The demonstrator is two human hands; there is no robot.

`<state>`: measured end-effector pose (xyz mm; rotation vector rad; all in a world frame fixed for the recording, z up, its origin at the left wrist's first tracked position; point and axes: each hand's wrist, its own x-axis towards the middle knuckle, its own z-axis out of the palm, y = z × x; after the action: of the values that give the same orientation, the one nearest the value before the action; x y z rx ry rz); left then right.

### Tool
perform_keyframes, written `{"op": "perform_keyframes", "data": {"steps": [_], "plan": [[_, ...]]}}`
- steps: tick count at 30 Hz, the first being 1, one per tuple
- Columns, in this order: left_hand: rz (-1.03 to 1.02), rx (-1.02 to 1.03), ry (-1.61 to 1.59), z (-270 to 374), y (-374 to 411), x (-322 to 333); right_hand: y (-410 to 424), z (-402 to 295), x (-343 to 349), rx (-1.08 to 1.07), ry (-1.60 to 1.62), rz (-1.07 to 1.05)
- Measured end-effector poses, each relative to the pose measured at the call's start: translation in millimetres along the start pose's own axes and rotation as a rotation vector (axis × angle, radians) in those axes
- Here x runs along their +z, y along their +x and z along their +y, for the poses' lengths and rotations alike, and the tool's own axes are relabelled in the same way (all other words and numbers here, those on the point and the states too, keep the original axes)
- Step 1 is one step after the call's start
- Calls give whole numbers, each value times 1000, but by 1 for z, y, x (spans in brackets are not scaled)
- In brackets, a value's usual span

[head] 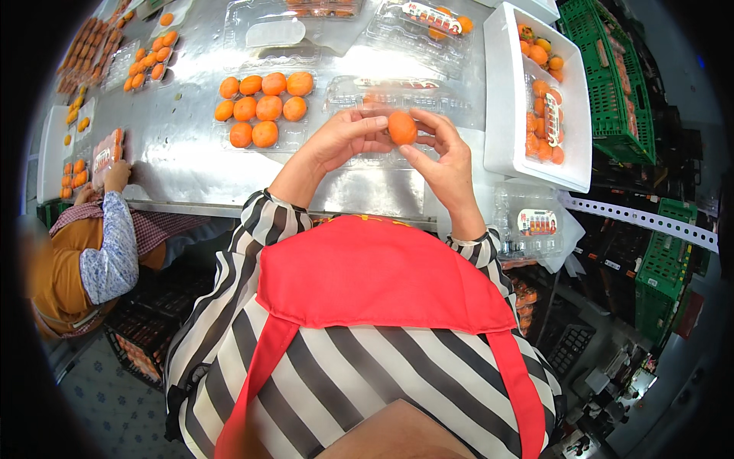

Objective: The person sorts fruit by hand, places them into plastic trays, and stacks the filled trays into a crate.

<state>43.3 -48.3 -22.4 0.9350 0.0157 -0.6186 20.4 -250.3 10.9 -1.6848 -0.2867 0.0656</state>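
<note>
An orange persimmon (pixel 402 128) is held up between both hands, above the metal table. My right hand (pixel 446 150) has its thumb below the fruit and its fingers along the top and right side. From the left, my left hand (pixel 352 135) meets it with the thumb tip at its side and the fingers partly hidden behind. Just beyond the hands lies a clear plastic clamshell box (pixel 338 94), with an orange fruit blurred inside. To the left, a clear tray (pixel 298 136) carries several persimmons in rows.
A white foam box (pixel 500 115) with loose fruit and a filled, labelled pack stands at the right. Green crates (pixel 622 137) are beyond it. Clear clamshells (pixel 395 43) lie at the back. At the far left, a co-worker's hand (pixel 117 176) touches a filled pack (pixel 108 154).
</note>
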Motion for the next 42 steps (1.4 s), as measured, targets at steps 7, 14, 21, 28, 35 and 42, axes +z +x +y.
{"op": "perform_keyframes", "data": {"steps": [7, 14, 21, 28, 35, 42], "plan": [[50, 93, 151, -1, -6, 11, -6, 7, 1, 90, 228, -33], [43, 237, 206, -11, -6, 10, -13, 3, 6, 188, 313, 5], [27, 241, 236, -12, -7, 12, -16, 5, 8, 175, 327, 44], [30, 218, 248, -14, -5, 10, -16, 12, 8, 134, 225, 52], [19, 183, 260, -13, -4, 10, -14, 14, 6, 90, 183, 46], [16, 145, 298, -10, -3, 11, -14, 14, 5, 132, 282, 42]]}}
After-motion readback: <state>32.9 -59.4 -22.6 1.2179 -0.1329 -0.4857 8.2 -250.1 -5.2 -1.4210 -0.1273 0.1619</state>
